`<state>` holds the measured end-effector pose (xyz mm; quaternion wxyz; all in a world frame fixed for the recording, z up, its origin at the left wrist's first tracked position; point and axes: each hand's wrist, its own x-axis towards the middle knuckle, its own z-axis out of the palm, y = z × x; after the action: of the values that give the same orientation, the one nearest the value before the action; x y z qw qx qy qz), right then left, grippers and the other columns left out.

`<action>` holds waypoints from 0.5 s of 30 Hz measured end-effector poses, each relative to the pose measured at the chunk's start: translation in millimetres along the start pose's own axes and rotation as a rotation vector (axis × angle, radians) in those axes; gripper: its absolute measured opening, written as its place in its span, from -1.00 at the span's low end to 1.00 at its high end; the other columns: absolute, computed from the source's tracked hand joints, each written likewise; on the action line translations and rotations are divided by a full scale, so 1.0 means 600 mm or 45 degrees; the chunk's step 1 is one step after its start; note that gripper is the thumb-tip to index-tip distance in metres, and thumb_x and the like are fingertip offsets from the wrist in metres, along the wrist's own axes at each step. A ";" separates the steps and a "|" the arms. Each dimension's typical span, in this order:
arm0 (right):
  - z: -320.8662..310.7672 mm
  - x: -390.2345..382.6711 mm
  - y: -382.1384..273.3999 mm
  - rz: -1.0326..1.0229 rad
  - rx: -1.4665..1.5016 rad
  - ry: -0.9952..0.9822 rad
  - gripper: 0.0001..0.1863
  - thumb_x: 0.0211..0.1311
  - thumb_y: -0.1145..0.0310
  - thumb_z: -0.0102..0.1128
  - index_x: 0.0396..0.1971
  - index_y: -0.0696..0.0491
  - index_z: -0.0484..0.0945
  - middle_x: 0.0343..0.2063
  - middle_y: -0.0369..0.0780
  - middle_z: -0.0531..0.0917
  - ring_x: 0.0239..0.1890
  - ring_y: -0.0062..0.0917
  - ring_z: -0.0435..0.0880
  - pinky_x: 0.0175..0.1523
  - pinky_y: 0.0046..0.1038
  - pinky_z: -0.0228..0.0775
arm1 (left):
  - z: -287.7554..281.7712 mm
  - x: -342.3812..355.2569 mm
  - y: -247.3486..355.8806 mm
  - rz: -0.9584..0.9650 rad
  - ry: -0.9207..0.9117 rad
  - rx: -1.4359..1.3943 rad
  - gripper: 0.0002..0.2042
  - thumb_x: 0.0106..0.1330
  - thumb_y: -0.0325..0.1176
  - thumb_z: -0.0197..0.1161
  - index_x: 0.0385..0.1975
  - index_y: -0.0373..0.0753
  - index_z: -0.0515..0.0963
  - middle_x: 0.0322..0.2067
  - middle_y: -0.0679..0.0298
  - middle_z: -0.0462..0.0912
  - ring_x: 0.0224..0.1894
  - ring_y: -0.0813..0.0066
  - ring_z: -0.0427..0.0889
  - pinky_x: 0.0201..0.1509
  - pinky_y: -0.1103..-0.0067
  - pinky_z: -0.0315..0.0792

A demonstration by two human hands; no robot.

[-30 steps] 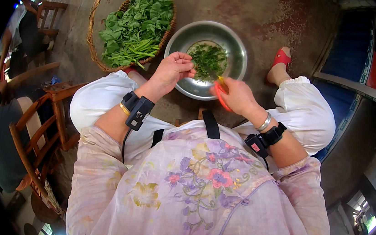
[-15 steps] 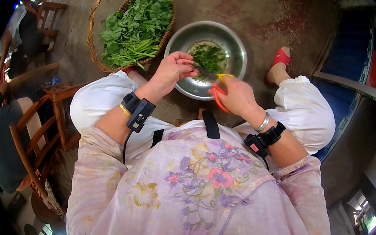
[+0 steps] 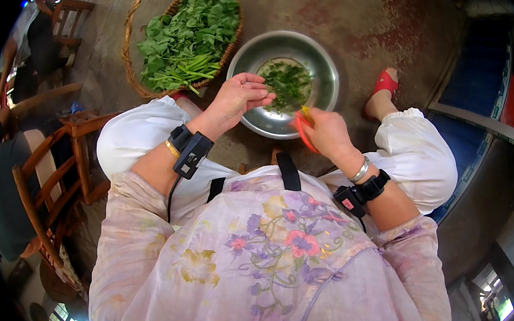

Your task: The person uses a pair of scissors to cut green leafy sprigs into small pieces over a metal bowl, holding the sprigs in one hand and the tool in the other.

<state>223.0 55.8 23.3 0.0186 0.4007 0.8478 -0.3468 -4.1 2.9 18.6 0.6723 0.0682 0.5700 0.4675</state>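
A steel basin (image 3: 325, 80) stands on the floor between my knees, with chopped greens (image 3: 287, 79) in shallow liquid at its bottom. Over its left rim, my left hand (image 3: 238, 98) is closed in a pinch; whatever lies between its fingertips is too small to make out. My right hand (image 3: 329, 132) grips scissors (image 3: 304, 132) with red and yellow handles at the near right of the basin. Their blades point toward my left fingertips, but are blurred and hard to see against the basin.
To the left of the basin, a wicker basket (image 3: 128, 53) with a tall handle holds a heap of leafy green stems (image 3: 189, 34). Wooden chairs (image 3: 46, 195) stand at the far left, one with a person in it. A blue panelled piece (image 3: 473, 70) is on the right.
The scissors have drawn slightly down and right, away from my left fingertips, and their blades have blurred. My left hand stays nearly in place, its fingertips a little shifted.
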 end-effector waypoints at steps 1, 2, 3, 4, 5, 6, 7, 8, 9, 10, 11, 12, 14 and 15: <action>-0.003 0.000 -0.002 0.060 0.038 -0.015 -0.48 0.07 -0.13 0.17 -0.51 0.14 0.52 -0.62 -0.04 0.59 -0.44 -0.13 0.61 -0.34 -0.18 0.43 | -0.002 0.002 -0.001 0.014 -0.009 -0.012 -0.69 0.19 -0.61 0.16 -0.08 -0.37 0.31 -0.24 0.13 0.49 -0.21 0.29 0.63 -0.09 0.52 0.57; -0.009 0.001 -0.005 0.118 0.072 -0.027 -0.47 0.07 -0.14 0.17 -0.46 0.14 0.53 -0.59 -0.05 0.60 -0.42 -0.13 0.61 -0.32 -0.18 0.43 | -0.004 0.005 -0.003 0.020 -0.009 -0.014 -0.69 0.19 -0.61 0.16 -0.08 -0.37 0.31 -0.24 0.13 0.49 -0.21 0.29 0.63 -0.09 0.52 0.57; -0.013 0.000 -0.009 0.113 0.069 -0.025 -0.47 0.07 -0.14 0.17 -0.46 0.14 0.53 -0.59 -0.05 0.60 -0.42 -0.13 0.61 -0.32 -0.18 0.43 | -0.007 0.006 -0.006 0.030 -0.019 -0.028 -0.70 0.19 -0.61 0.15 -0.09 -0.37 0.32 -0.25 0.14 0.51 -0.21 0.30 0.63 -0.08 0.52 0.57; -0.017 -0.003 -0.013 0.121 0.110 -0.061 -0.46 0.06 -0.15 0.17 -0.41 0.13 0.52 -0.54 -0.05 0.61 -0.39 -0.13 0.61 -0.30 -0.18 0.43 | -0.009 0.007 -0.008 0.040 -0.029 -0.043 -0.71 0.19 -0.61 0.15 -0.09 -0.36 0.32 -0.25 0.15 0.52 -0.21 0.31 0.63 -0.08 0.51 0.57; -0.019 -0.005 -0.016 0.131 0.150 -0.094 -0.44 0.05 -0.15 0.17 -0.36 0.13 0.51 -0.48 -0.05 0.62 -0.37 -0.14 0.61 -0.27 -0.19 0.44 | -0.008 0.006 -0.005 0.047 -0.031 -0.043 -0.71 0.19 -0.61 0.15 -0.09 -0.36 0.32 -0.25 0.15 0.52 -0.21 0.31 0.63 -0.08 0.51 0.57; -0.019 -0.007 -0.015 0.127 0.146 -0.090 -0.44 0.05 -0.15 0.17 -0.36 0.13 0.51 -0.48 -0.05 0.62 -0.37 -0.14 0.61 -0.27 -0.19 0.44 | -0.007 0.004 -0.003 0.011 -0.025 -0.057 -0.72 0.19 -0.61 0.15 -0.10 -0.35 0.33 -0.26 0.16 0.53 -0.22 0.31 0.63 -0.09 0.50 0.57; -0.017 -0.009 -0.014 0.094 0.099 -0.077 -0.44 0.04 -0.15 0.19 -0.33 0.13 0.50 -0.44 -0.05 0.62 -0.35 -0.15 0.62 -0.27 -0.20 0.44 | -0.005 0.001 -0.002 -0.025 -0.020 -0.071 -0.72 0.19 -0.62 0.14 -0.11 -0.34 0.34 -0.27 0.16 0.55 -0.23 0.32 0.63 -0.09 0.49 0.57; -0.017 -0.008 -0.014 0.053 0.050 -0.059 -0.43 0.03 -0.14 0.20 -0.29 0.13 0.48 -0.40 -0.04 0.62 -0.33 -0.15 0.62 -0.26 -0.21 0.45 | -0.005 0.000 0.000 -0.010 -0.020 -0.070 -0.72 0.19 -0.62 0.14 -0.11 -0.34 0.34 -0.27 0.16 0.55 -0.23 0.32 0.63 -0.09 0.49 0.57; -0.017 -0.009 -0.014 0.041 0.045 -0.051 -0.43 0.03 -0.14 0.20 -0.29 0.13 0.48 -0.40 -0.04 0.62 -0.33 -0.15 0.62 -0.26 -0.21 0.45 | -0.005 -0.001 -0.002 -0.013 -0.006 -0.076 -0.72 0.18 -0.62 0.14 -0.11 -0.34 0.34 -0.28 0.17 0.56 -0.24 0.33 0.62 -0.09 0.48 0.57; -0.016 -0.010 -0.015 -0.003 0.027 0.014 -0.45 0.03 -0.12 0.21 -0.31 0.13 0.48 -0.41 -0.04 0.61 -0.33 -0.16 0.61 -0.26 -0.22 0.45 | -0.006 0.000 -0.003 -0.015 0.009 -0.082 -0.73 0.17 -0.63 0.14 -0.12 -0.33 0.35 -0.28 0.17 0.58 -0.26 0.34 0.62 -0.10 0.48 0.57; -0.016 -0.011 -0.015 -0.049 0.008 0.079 -0.47 0.03 -0.09 0.22 -0.32 0.14 0.47 -0.41 -0.04 0.61 -0.34 -0.16 0.61 -0.26 -0.23 0.46 | -0.005 -0.001 -0.003 0.001 0.011 -0.085 -0.73 0.17 -0.63 0.14 -0.12 -0.33 0.35 -0.28 0.17 0.58 -0.26 0.34 0.62 -0.10 0.48 0.57; -0.017 -0.011 -0.016 -0.064 0.001 0.084 -0.47 0.03 -0.09 0.22 -0.32 0.14 0.47 -0.41 -0.04 0.61 -0.34 -0.16 0.61 -0.26 -0.23 0.46 | -0.005 -0.003 -0.003 0.031 0.006 -0.094 -0.73 0.17 -0.63 0.14 -0.12 -0.34 0.35 -0.27 0.17 0.58 -0.26 0.34 0.62 -0.10 0.47 0.57; -0.021 -0.009 -0.020 -0.088 -0.086 0.090 -0.52 0.04 -0.03 0.24 -0.35 0.14 0.47 -0.44 -0.06 0.60 -0.34 -0.17 0.60 -0.26 -0.25 0.46 | -0.002 -0.004 -0.004 0.102 0.010 -0.126 -0.73 0.15 -0.66 0.12 -0.14 -0.34 0.37 -0.26 0.18 0.57 -0.26 0.35 0.62 -0.11 0.47 0.57; -0.019 -0.010 -0.020 -0.110 -0.094 0.101 -0.52 0.04 -0.03 0.24 -0.35 0.14 0.47 -0.44 -0.06 0.60 -0.34 -0.17 0.60 -0.26 -0.25 0.46 | -0.002 -0.005 -0.002 0.127 0.014 -0.129 -0.73 0.15 -0.66 0.12 -0.14 -0.34 0.37 -0.26 0.18 0.57 -0.26 0.35 0.62 -0.11 0.47 0.57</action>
<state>221.6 53.6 40.8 -0.0152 0.3762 0.8766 -0.2996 -3.8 -0.4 19.5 0.6476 0.0598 0.5453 0.5289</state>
